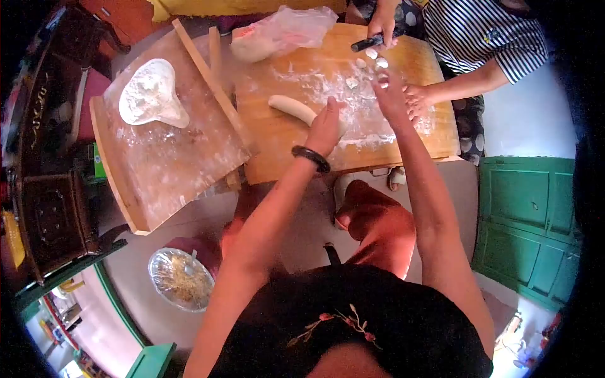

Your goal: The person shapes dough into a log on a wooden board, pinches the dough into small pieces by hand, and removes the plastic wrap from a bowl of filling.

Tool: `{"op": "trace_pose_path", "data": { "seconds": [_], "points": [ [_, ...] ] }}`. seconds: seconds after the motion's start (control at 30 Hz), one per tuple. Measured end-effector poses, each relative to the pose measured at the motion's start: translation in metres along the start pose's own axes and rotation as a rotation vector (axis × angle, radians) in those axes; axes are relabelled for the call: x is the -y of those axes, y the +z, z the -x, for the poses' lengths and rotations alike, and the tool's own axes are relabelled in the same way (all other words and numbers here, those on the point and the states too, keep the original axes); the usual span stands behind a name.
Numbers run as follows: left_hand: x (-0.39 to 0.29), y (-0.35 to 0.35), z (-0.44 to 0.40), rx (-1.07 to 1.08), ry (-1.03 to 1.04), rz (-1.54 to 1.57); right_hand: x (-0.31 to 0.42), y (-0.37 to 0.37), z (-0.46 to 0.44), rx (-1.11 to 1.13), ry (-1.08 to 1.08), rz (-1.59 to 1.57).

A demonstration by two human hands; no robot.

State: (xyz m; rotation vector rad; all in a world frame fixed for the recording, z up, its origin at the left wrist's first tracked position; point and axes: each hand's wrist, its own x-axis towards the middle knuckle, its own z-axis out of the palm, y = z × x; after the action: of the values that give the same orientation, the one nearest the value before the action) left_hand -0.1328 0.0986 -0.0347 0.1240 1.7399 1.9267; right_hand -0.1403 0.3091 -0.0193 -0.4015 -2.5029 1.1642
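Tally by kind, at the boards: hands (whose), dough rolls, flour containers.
Wearer's hands: 2 (left hand, right hand)
Other person's hands: 2
Dough roll: 1
Flour container: 1
Total: 6

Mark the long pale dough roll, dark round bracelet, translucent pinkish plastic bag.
Long pale dough roll (pixel 293 107): head view, on its uncovered length.
Dark round bracelet (pixel 311 156): head view, on the band's upper side.
Translucent pinkish plastic bag (pixel 295 29): head view, middle of its crumpled film.
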Motion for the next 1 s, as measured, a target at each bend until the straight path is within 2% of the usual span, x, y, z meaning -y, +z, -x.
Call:
{"op": "trace_pose_path", "data": {
  "seconds": [0.07, 0.17, 0.23, 0.3, 0.33, 0.43, 0.47, 0.53, 0.63, 0.73, 0.83, 0.87, 0.93, 1.0],
  "points": [
    [-0.012, 0.000, 0.007, 0.008, -0.095, 0.025, 0.008, -0.005, 0.005, -0.035, 0.091, -0.025],
    [-0.017, -0.007, 0.006, 0.092, -0.195, 0.051, 0.033, 0.001, 0.045, 0.092, 0.029, -0.195],
    [-0.008, -0.006, -0.002, 0.166, -0.165, 0.137, 0.073, 0.006, 0.078, 0.286, -0.066, -0.339],
    [0.013, 0.001, -0.014, 0.225, -0.036, 0.303, 0.093, 0.015, 0.095, 0.352, -0.258, -0.214],
    [-0.011, -0.003, 0.004, 0.261, -0.190, 0.362, 0.097, 0.015, 0.097, 0.386, -0.358, -0.148],
    [-0.015, -0.014, 0.010, 0.311, -0.319, 0.357, 0.089, 0.021, 0.098, 0.443, -0.232, -0.106],
    [-0.015, -0.015, 0.010, 0.323, -0.336, 0.339, 0.088, 0.022, 0.096, 0.396, -0.237, -0.044],
    [-0.011, -0.007, 0.011, 0.341, -0.304, 0.259, 0.082, 0.019, 0.092, 0.298, -0.239, 0.079],
    [0.000, -0.004, 0.004, 0.417, -0.214, 0.132, 0.077, 0.017, 0.093, 0.250, -0.293, 0.038],
    [0.002, -0.004, 0.004, 0.396, -0.194, 0.098, 0.092, 0.022, 0.098, 0.336, 0.169, -0.533],
    [-0.018, 0.001, 0.017, 0.246, -0.172, 0.151, 0.107, 0.021, 0.094, 0.242, 0.005, -0.497],
    [-0.022, 0.004, 0.021, 0.187, -0.161, 0.174, 0.101, 0.023, 0.094, 0.198, -0.038, -0.381],
    [0.018, 0.004, 0.006, 0.157, 0.264, -0.147, 0.079, 0.029, 0.089, 0.111, -0.127, -0.147],
    [0.033, 0.006, -0.005, 0.093, 0.529, -0.381, 0.066, 0.029, 0.077, 0.147, -0.093, -0.059]
  ]
}}
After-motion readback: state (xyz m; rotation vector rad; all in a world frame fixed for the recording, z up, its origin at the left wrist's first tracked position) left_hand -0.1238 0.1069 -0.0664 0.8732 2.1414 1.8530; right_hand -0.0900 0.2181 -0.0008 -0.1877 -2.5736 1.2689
